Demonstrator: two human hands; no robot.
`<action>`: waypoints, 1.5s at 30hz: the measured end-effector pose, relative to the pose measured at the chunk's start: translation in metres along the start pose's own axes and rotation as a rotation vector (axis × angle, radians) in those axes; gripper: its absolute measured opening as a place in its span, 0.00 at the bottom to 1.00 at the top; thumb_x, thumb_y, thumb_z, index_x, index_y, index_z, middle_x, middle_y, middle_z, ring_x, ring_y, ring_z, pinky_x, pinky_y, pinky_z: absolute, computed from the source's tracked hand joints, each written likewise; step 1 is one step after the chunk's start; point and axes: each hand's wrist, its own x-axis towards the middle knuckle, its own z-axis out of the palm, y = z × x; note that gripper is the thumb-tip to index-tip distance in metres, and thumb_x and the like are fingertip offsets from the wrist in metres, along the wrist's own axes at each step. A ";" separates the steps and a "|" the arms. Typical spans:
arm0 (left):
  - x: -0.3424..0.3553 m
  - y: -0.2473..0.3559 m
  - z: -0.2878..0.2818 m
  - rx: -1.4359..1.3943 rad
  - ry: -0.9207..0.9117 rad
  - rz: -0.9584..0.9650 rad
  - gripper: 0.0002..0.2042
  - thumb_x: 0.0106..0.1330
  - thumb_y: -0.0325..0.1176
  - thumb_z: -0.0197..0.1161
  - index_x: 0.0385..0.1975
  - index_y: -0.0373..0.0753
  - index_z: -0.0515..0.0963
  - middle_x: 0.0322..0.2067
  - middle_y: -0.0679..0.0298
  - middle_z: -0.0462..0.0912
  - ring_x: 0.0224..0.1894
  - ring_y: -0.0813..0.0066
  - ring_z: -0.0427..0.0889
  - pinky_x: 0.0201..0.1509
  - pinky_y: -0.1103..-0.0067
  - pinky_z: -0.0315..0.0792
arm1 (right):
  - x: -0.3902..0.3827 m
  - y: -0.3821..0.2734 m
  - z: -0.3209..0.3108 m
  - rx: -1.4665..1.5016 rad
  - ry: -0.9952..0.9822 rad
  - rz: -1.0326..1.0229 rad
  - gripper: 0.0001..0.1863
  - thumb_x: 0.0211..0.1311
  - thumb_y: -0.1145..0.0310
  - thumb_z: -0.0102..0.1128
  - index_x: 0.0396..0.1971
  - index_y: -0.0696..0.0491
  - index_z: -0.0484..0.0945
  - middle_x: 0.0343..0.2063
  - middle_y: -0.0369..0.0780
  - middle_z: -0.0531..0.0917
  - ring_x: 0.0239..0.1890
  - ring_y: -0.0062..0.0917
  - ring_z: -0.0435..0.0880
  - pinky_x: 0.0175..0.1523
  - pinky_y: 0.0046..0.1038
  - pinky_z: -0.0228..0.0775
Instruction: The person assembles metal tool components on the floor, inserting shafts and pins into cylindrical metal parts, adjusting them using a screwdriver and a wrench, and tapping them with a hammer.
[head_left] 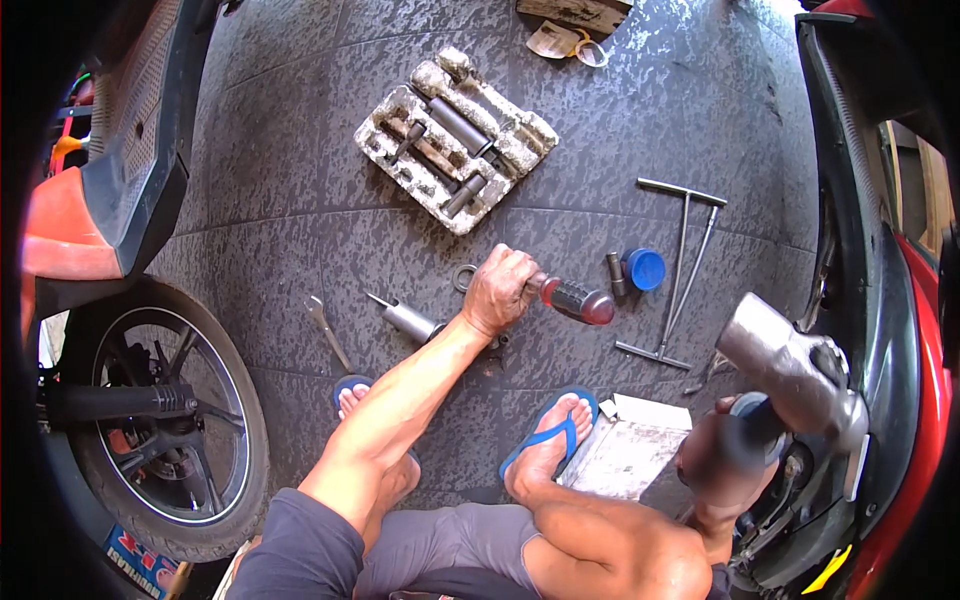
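My left hand (500, 288) is closed around a screwdriver, its red and black handle (575, 300) sticking out to the right. The hand hides the screwdriver's shaft and tip. Partly under my left forearm lies a silver metal cylinder (408, 320) with a thin rod at its end. A metal ring (464, 278) rests just left of my left hand. On the right, raised close to the camera, my right hand (722, 460) grips a hammer with a large steel head (785, 360). That hand is blurred, but its fingers wrap the hammer's dark handle.
A worn foam tray (408, 178) holds several metal tool parts. Rightward lie a blue round lid (645, 269), a dark socket (616, 272) and T-handle wrenches (682, 255). A wrench (330, 332) lies left, near a motorcycle wheel (250, 420). A whitish box (630, 455) stands by my right foot.
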 end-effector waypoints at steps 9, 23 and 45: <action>0.001 -0.001 0.000 0.005 -0.019 -0.026 0.07 0.57 0.28 0.66 0.33 0.37 0.76 0.31 0.58 0.80 0.36 0.55 0.77 0.43 0.65 0.72 | 0.024 0.001 0.012 -0.128 -0.056 0.014 0.17 0.69 0.60 0.61 0.39 0.61 0.76 0.18 0.34 0.79 0.18 0.13 0.75 0.23 0.19 0.65; -0.008 0.007 -0.007 -0.126 0.032 -0.137 0.08 0.64 0.32 0.68 0.26 0.36 0.78 0.25 0.59 0.79 0.30 0.58 0.77 0.36 0.69 0.71 | 0.020 0.170 0.004 -1.095 -0.107 0.038 0.21 0.64 0.62 0.65 0.47 0.63 0.77 0.32 0.50 0.84 0.32 0.38 0.85 0.37 0.33 0.75; -0.005 0.112 -0.039 -0.598 0.157 -0.353 0.37 0.67 0.65 0.55 0.59 0.36 0.59 0.28 0.66 0.79 0.31 0.77 0.73 0.40 0.77 0.69 | 0.042 0.113 0.077 0.470 -0.328 0.305 0.20 0.61 0.84 0.62 0.54 0.60 0.75 0.47 0.41 0.82 0.44 0.23 0.84 0.48 0.25 0.79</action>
